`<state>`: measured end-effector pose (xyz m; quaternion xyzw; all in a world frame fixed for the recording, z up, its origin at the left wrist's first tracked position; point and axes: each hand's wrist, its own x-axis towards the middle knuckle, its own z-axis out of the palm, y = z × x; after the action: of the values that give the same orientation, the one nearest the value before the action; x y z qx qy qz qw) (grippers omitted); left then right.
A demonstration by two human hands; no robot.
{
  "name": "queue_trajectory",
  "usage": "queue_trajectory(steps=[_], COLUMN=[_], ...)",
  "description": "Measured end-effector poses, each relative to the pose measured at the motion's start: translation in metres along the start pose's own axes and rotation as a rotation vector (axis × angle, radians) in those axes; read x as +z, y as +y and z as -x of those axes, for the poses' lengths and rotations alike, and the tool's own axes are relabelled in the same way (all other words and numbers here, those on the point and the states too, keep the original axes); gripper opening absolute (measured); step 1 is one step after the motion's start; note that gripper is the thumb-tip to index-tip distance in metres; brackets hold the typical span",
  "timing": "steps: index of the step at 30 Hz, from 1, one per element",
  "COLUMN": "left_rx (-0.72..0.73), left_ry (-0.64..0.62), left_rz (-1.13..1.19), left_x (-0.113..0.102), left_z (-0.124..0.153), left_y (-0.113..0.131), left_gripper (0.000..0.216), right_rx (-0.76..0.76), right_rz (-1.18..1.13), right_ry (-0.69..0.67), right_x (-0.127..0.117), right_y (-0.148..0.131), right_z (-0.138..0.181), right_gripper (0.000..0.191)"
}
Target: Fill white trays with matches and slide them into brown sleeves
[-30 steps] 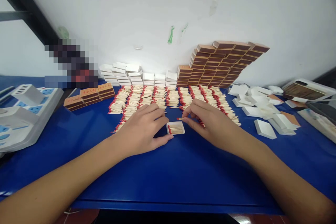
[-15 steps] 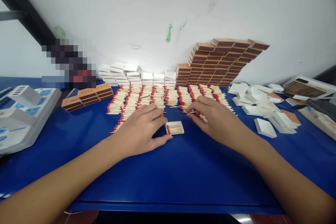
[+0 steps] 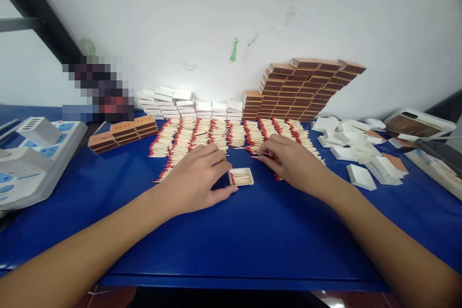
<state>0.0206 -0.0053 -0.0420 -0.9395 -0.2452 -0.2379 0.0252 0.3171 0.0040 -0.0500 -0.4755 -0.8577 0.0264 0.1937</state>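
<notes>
A small white matchbox tray [image 3: 241, 176] with a few red-tipped matches in it lies on the blue table [image 3: 231, 245]. My left hand [image 3: 197, 178] rests curled beside its left edge, thumb and forefinger touching the tray. My right hand [image 3: 288, 161] is over the rows of loose matches [image 3: 202, 137] just right of the tray, fingers pinched on a match [image 3: 258, 156] at the near edge of the rows.
Stacks of brown matchbox sleeves [image 3: 306, 91] and white trays [image 3: 180, 101] line the wall. More brown boxes [image 3: 122, 132] lie at left, loose white trays [image 3: 361, 154] at right. A white power strip [image 3: 32, 154] sits far left, a phone [image 3: 415, 125] far right.
My right hand moved from the tray's right edge back up to the loose matches and pinched one there. My left hand and the tray stayed put.
</notes>
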Motion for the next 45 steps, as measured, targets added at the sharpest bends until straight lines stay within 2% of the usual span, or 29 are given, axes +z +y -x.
queue_trajectory(steps=[8,16,21,28,32,39,45], left_rx=[0.001,-0.002,-0.006,-0.01,-0.018,-0.031,-0.032], left_ry=[-0.011,-0.005,-0.013,-0.019,-0.02,-0.013,-0.031], left_rz=[0.005,0.005,0.005,0.01,0.001,-0.005,-0.004], left_x=[0.0,0.0,0.0,0.0,0.0,0.0,-0.001], left_z=[0.001,0.0,-0.001,0.0,0.0,0.0,-0.001], left_y=[0.0,0.001,0.0,0.0,0.001,0.001,0.001], left_gripper=[0.028,0.028,0.027,0.026,0.026,0.028,0.029], right_rx=[0.04,-0.017,-0.014,-0.011,-0.047,-0.168,-0.232], right_rz=[-0.026,0.02,0.017,0.02,-0.015,-0.052,-0.008], right_ry=[-0.076,-0.041,-0.03,-0.032,-0.005,0.026,0.03], right_x=[-0.005,0.002,0.002,0.004,-0.002,-0.006,0.004], right_y=[0.002,-0.003,-0.002,-0.001,-0.014,-0.057,-0.065], right_z=[0.001,-0.002,-0.002,-0.003,-0.002,0.003,0.002], right_gripper=[0.017,0.017,0.01,0.016,0.015,0.013,0.021])
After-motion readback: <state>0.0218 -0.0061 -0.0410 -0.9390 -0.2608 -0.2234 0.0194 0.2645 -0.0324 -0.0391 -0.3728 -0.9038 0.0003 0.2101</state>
